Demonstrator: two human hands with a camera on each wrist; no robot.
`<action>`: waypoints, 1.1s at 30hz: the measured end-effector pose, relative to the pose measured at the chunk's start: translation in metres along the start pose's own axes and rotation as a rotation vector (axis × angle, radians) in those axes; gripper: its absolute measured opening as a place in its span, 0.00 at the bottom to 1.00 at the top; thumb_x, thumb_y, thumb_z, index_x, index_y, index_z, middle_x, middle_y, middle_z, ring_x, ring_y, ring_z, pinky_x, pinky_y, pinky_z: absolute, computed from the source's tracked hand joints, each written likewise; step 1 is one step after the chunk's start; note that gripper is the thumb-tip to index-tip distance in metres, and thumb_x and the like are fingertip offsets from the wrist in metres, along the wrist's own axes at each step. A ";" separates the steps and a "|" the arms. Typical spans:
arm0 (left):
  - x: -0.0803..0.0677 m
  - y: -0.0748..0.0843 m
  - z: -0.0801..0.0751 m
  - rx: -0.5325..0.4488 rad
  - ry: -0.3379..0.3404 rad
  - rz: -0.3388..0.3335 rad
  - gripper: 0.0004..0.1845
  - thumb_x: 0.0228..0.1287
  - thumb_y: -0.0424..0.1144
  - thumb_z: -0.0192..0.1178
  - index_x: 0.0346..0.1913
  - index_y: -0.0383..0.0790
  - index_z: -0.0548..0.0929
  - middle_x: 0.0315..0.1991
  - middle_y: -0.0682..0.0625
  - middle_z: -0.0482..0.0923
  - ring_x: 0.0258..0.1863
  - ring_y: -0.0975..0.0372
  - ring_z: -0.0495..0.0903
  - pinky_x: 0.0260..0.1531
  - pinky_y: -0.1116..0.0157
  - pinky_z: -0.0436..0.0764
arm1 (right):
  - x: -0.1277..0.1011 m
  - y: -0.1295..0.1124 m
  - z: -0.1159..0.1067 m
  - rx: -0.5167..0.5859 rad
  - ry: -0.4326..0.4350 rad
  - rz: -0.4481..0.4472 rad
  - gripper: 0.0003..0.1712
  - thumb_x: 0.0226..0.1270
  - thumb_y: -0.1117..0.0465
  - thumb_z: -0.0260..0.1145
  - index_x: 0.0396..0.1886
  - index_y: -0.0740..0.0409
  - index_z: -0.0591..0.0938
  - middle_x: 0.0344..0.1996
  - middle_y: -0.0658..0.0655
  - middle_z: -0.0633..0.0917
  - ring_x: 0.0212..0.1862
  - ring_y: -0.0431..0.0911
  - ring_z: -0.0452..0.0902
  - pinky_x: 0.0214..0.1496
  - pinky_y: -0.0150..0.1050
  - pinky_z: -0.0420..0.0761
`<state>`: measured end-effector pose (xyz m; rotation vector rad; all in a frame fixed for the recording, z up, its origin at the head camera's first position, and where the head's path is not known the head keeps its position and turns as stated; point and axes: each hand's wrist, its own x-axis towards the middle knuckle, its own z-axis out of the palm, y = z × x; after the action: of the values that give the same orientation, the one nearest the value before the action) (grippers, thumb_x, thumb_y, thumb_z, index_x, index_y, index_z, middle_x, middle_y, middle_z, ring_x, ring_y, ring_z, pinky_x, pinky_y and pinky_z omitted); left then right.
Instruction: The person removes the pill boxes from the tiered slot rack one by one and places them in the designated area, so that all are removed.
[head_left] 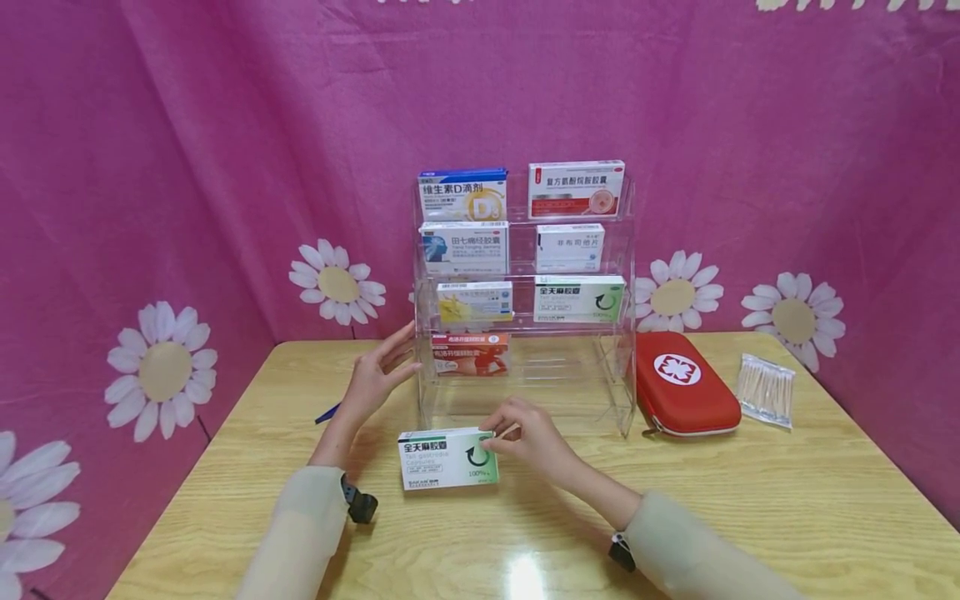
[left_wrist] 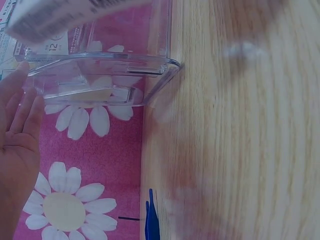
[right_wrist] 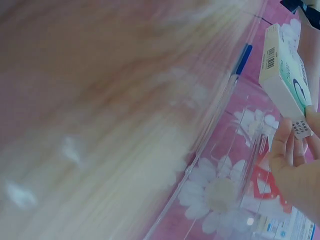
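Perhaps pharmacy mock-up: medicine rack [head_left: 622,250]

Left hand [head_left: 373,377] is at frame centre-left, fingers straight and spread, palm facing right; right hand [head_left: 527,437] at lower centre has fingers curled in a pinch

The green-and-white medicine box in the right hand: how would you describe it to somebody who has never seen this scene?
Start from the clear acrylic shelf rack standing on the wooden table. Just in front of it, the right hand pinches one end of the green-and-white medicine box. Its twin sits on the rack, but only this box is off the rack.
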<state>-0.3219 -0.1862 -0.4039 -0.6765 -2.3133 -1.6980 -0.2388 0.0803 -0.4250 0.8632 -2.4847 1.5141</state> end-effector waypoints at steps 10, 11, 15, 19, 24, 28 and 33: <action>-0.002 -0.002 0.000 0.011 0.003 0.010 0.35 0.63 0.28 0.63 0.73 0.40 0.66 0.70 0.38 0.68 0.66 0.44 0.72 0.64 0.53 0.77 | 0.003 -0.004 0.017 -0.051 -0.052 0.031 0.06 0.55 0.68 0.74 0.31 0.62 0.83 0.35 0.59 0.81 0.36 0.43 0.82 0.37 0.24 0.84; -0.002 -0.002 0.000 0.010 -0.001 0.014 0.35 0.63 0.28 0.63 0.73 0.41 0.66 0.70 0.38 0.67 0.66 0.44 0.73 0.64 0.53 0.77 | 0.004 -0.004 0.019 -0.056 -0.053 0.027 0.06 0.55 0.68 0.74 0.31 0.62 0.83 0.35 0.59 0.82 0.35 0.43 0.82 0.37 0.24 0.84; -0.001 -0.001 0.000 0.005 -0.004 0.023 0.35 0.63 0.27 0.63 0.73 0.41 0.66 0.70 0.37 0.68 0.65 0.44 0.73 0.64 0.53 0.78 | 0.005 -0.002 0.024 -0.061 -0.054 0.013 0.06 0.55 0.69 0.74 0.30 0.63 0.83 0.33 0.60 0.82 0.34 0.43 0.82 0.37 0.24 0.83; 0.000 -0.002 0.000 0.005 -0.002 0.030 0.35 0.62 0.27 0.63 0.72 0.40 0.66 0.69 0.37 0.68 0.65 0.44 0.73 0.64 0.54 0.78 | 0.007 0.000 0.028 -0.062 -0.064 0.032 0.06 0.55 0.70 0.73 0.31 0.64 0.83 0.33 0.60 0.83 0.34 0.42 0.81 0.37 0.23 0.82; -0.001 -0.002 0.000 0.015 0.003 0.020 0.35 0.63 0.27 0.63 0.72 0.41 0.66 0.70 0.38 0.69 0.65 0.45 0.74 0.63 0.56 0.78 | 0.009 0.003 0.030 -0.075 -0.077 0.075 0.05 0.56 0.69 0.72 0.31 0.63 0.83 0.34 0.59 0.83 0.34 0.40 0.78 0.35 0.23 0.81; 0.000 -0.003 0.000 0.009 0.002 0.028 0.35 0.63 0.27 0.63 0.73 0.39 0.66 0.70 0.37 0.68 0.65 0.44 0.73 0.64 0.50 0.76 | 0.011 0.005 0.032 -0.083 -0.091 0.126 0.04 0.57 0.69 0.72 0.32 0.62 0.84 0.32 0.57 0.83 0.33 0.37 0.75 0.33 0.23 0.79; 0.000 -0.002 -0.001 0.001 -0.002 0.017 0.35 0.63 0.27 0.63 0.73 0.40 0.66 0.70 0.38 0.68 0.66 0.45 0.73 0.63 0.50 0.77 | 0.012 0.006 0.031 -0.068 -0.130 0.181 0.04 0.58 0.70 0.71 0.34 0.64 0.86 0.31 0.58 0.86 0.30 0.36 0.74 0.30 0.22 0.78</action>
<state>-0.3225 -0.1879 -0.4055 -0.6964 -2.3027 -1.6891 -0.2460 0.0511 -0.4408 0.7667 -2.7578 1.4585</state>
